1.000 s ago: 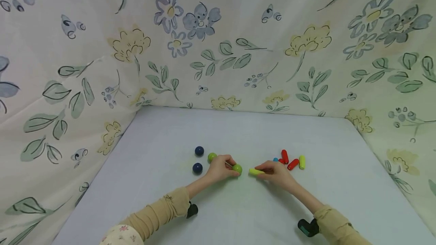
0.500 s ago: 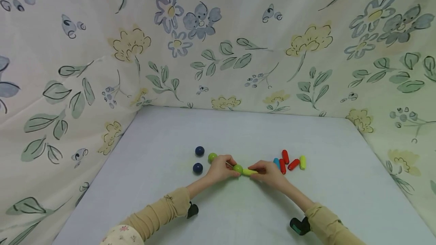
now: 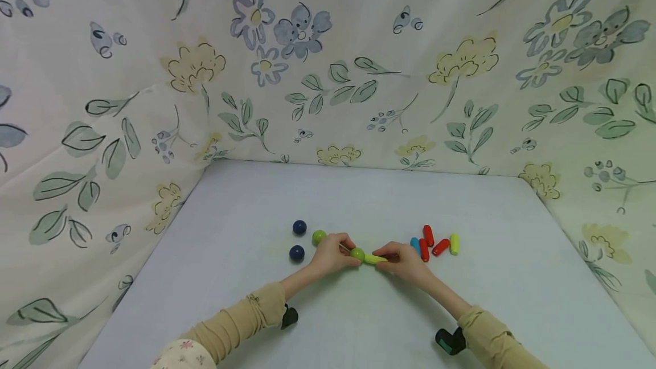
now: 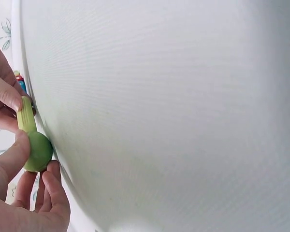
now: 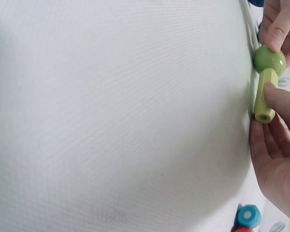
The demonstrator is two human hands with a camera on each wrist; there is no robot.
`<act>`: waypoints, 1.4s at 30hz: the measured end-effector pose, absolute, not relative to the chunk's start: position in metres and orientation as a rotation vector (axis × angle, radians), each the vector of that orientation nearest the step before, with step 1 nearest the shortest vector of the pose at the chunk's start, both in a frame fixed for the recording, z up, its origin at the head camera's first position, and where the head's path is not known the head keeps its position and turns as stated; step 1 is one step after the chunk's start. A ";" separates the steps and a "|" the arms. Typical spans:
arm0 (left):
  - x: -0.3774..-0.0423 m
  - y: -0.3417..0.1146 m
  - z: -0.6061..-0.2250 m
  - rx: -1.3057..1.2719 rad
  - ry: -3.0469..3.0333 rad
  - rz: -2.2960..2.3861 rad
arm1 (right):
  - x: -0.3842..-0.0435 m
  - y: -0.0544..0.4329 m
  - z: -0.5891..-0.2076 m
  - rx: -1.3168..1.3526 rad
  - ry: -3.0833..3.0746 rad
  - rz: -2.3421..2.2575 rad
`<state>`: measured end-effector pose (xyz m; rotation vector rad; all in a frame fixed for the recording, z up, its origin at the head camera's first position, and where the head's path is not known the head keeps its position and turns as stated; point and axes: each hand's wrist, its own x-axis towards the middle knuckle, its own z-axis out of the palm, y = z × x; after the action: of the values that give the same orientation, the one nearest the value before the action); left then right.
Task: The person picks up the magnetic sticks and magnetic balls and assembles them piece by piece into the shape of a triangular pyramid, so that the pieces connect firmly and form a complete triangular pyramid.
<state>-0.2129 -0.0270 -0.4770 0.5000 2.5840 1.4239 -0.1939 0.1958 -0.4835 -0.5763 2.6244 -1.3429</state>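
Near the middle of the table [image 3: 353, 318], my left hand [image 3: 330, 256] pinches a shiny green ball [image 3: 357, 254] between thumb and fingertips. A thin pale strand shows beside the ball. Opposite it, my right hand [image 3: 407, 262] pinches a short ribbed yellow bar [image 3: 374, 258] by its outer part. The bar's inner end meets the ball, and the two lie roughly in line. In the right wrist view the bar [image 5: 266, 94] shows a small grey disc in its outer end. The left wrist view has the ball [image 4: 38, 152] directly below the bar.
Left of my left hand lie another green ball [image 3: 319, 237] and two navy balls, one farther back [image 3: 299, 228] and one nearer [image 3: 296, 253]. Beyond my right hand are several red bars [image 3: 428, 236], a blue bar [image 3: 415, 245] and another yellow bar [image 3: 454, 244]. A floral cloth [image 3: 353, 113] surrounds the table.
My right hand has moved left with the yellow bar, closing the gap to the green ball. The left hand has stayed in place. Over the last half second both hands hold still.
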 end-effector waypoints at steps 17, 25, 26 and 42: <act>-0.214 -0.034 -0.472 0.646 2.574 1.238 | -0.198 0.198 -0.492 -0.669 2.667 -1.291; -0.216 -0.043 -0.465 0.912 2.425 1.135 | -0.201 0.196 -0.491 -0.772 2.647 -1.261; -0.217 -0.044 -0.465 0.937 2.413 1.125 | -0.201 0.196 -0.490 -0.782 2.645 -1.259; -0.216 -0.053 -0.465 1.176 2.240 1.021 | -0.209 0.191 -0.489 -0.857 2.560 -1.187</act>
<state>-0.2162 -0.0535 -0.4654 1.1755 2.2402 1.0209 -0.2095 0.1912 -0.4888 -0.8572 2.5604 -1.1868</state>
